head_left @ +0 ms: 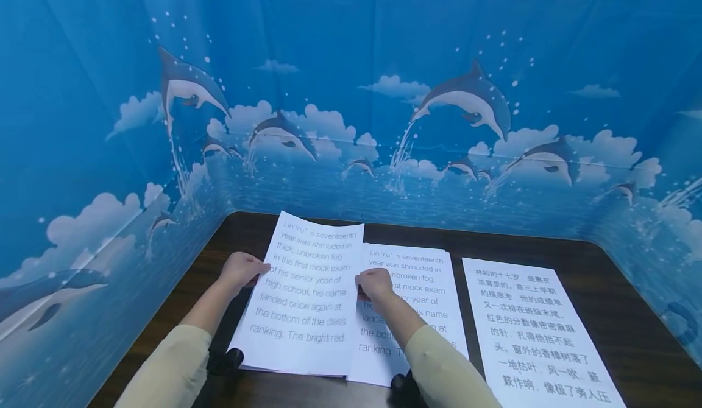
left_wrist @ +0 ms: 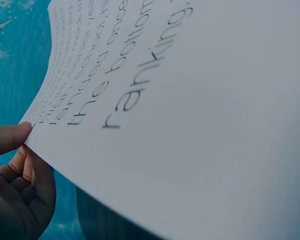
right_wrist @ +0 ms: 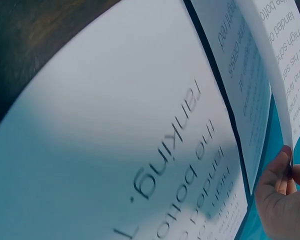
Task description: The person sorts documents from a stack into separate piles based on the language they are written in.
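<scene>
A printed English sheet (head_left: 307,298) is held up by its two side edges, its top end curved. My left hand (head_left: 240,272) pinches its left edge; the left wrist view shows the thumb on the printed face and curled fingers (left_wrist: 40,185) behind. My right hand (head_left: 377,283) pinches the right edge, seen also in the right wrist view with thumb and fingers (right_wrist: 277,172) together at the paper's border. More English pages (head_left: 406,262) with the same text lie on the table, partly covered by the raised sheet and my right forearm.
A page of Chinese text (head_left: 532,329) lies on the dark wooden table (head_left: 439,235) at the right. Blue cloth walls (head_left: 340,42) printed with dolphins and clouds stand around the table's far and side edges. Dark wrist devices (head_left: 226,360) sit at both wrists.
</scene>
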Tool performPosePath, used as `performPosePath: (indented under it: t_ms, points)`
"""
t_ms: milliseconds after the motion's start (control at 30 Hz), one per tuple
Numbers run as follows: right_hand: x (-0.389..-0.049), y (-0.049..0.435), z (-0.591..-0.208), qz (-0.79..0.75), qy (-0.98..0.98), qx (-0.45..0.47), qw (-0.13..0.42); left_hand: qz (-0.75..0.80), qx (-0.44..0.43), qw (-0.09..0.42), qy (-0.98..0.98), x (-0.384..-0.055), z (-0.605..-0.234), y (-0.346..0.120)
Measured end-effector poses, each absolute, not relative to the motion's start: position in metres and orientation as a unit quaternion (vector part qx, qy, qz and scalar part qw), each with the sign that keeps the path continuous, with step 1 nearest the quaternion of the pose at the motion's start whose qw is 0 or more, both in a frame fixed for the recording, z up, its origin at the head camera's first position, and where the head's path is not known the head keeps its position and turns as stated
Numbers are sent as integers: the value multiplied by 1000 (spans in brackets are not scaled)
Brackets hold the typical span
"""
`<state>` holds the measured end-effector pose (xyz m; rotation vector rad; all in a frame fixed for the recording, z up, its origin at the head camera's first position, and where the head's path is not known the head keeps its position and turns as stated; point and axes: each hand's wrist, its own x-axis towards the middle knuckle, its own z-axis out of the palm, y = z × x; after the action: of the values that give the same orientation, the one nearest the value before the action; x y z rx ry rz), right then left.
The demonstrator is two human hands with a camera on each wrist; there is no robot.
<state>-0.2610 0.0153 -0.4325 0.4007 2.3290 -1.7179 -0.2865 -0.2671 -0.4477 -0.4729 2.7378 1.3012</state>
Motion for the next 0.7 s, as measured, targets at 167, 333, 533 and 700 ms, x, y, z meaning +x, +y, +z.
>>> performPosePath:
  t_ms: [167, 333, 533, 700]
  points:
    - [-258, 10, -436, -591, 785, 143, 119, 430, -155, 43, 889, -263, -411, -252]
    - [-258, 8, -441, -624, 758, 139, 129, 424, -160, 36, 891, -257, -406, -249]
    - [-255, 8, -443, -631, 751, 125, 146, 425, -163, 30, 890, -263, -419, -252]
    - [-254, 7, -446, -620, 762, 115, 147, 406, -160, 14, 900, -290, -465, -272]
